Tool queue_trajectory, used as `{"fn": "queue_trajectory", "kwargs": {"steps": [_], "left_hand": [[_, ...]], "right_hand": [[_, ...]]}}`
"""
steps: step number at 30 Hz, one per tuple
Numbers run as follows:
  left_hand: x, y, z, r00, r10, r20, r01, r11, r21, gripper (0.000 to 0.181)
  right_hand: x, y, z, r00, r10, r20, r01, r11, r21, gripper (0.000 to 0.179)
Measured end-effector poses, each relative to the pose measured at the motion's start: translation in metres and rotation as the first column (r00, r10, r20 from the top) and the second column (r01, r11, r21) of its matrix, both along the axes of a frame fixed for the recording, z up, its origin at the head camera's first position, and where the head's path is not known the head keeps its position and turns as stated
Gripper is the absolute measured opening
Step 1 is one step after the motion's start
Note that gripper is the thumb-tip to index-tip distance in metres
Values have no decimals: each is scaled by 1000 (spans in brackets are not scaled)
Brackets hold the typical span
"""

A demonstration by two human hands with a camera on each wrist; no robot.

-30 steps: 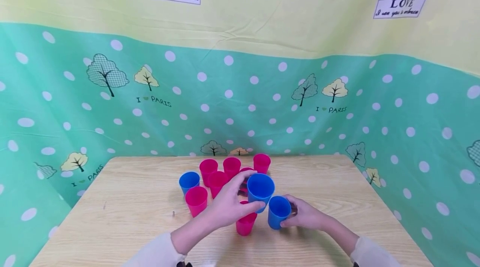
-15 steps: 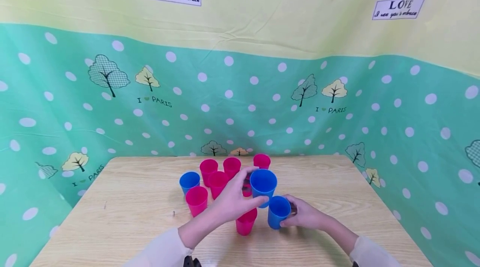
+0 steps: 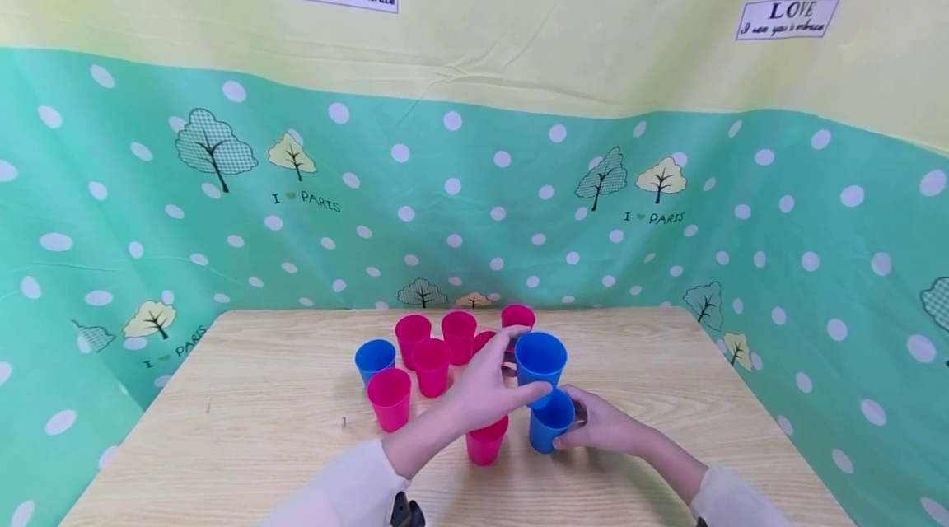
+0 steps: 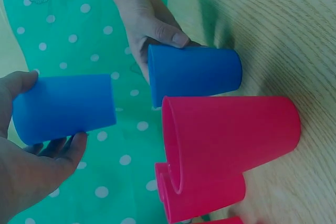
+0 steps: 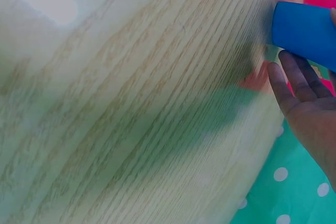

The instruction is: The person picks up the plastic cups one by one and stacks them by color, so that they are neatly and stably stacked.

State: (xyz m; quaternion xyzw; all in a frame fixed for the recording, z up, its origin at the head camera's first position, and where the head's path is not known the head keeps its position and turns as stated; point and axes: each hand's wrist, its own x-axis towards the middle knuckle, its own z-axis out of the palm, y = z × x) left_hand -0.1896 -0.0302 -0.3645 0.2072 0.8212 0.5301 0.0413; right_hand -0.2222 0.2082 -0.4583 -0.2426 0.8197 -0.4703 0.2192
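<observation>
My left hand (image 3: 482,387) holds a blue plastic cup (image 3: 539,362) upright in the air, thumb on the near side and fingers round the far side. Its lower end overlaps the rim of a second blue cup (image 3: 547,431) in the head view; the left wrist view shows a gap between the raised cup (image 4: 68,106) and the standing one (image 4: 197,72). That second cup stands on the table, and my right hand (image 3: 604,422) grips it from the right. Just left of it stands a pink cup (image 3: 485,443), partly behind my left forearm.
Several pink cups (image 3: 432,366) stand mouth up in a loose cluster toward the back of the wooden table (image 3: 252,428). A third blue cup (image 3: 375,358) stands at the cluster's left. A tiny object (image 3: 344,422) lies left of the cups. Polka-dot cloth (image 3: 452,185) hangs behind.
My left hand has carried its blue cup to the right, from over the pink cup to over the other blue cup. My right hand and its cup have stayed put.
</observation>
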Motion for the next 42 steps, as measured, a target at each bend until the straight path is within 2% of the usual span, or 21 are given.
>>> {"fn": "queue_trajectory", "kwargs": {"steps": [6, 13, 22, 30, 42], "left_hand": [[-2, 5, -2, 1000, -2, -25, 2, 1000, -27, 78], [-5, 9, -6, 999, -14, -38, 14, 1000, -7, 75], [-9, 17, -17, 1000, -18, -25, 18, 1000, 17, 72], [-13, 20, -27, 1000, -18, -24, 18, 1000, -5, 71], [-14, 23, -30, 999, -44, -12, 44, 999, -32, 74]], "right_hand": [[0, 1, -2, 1000, 6, 7, -6, 1000, -3, 64], [-1, 0, -2, 1000, 5, 4, -5, 1000, -1, 73], [-1, 1, -3, 1000, 5, 18, -4, 1000, -10, 71], [-1, 2, -4, 1000, 12, 19, -12, 1000, -14, 74], [-1, 2, -2, 1000, 16, 20, -16, 1000, -26, 75]]}}
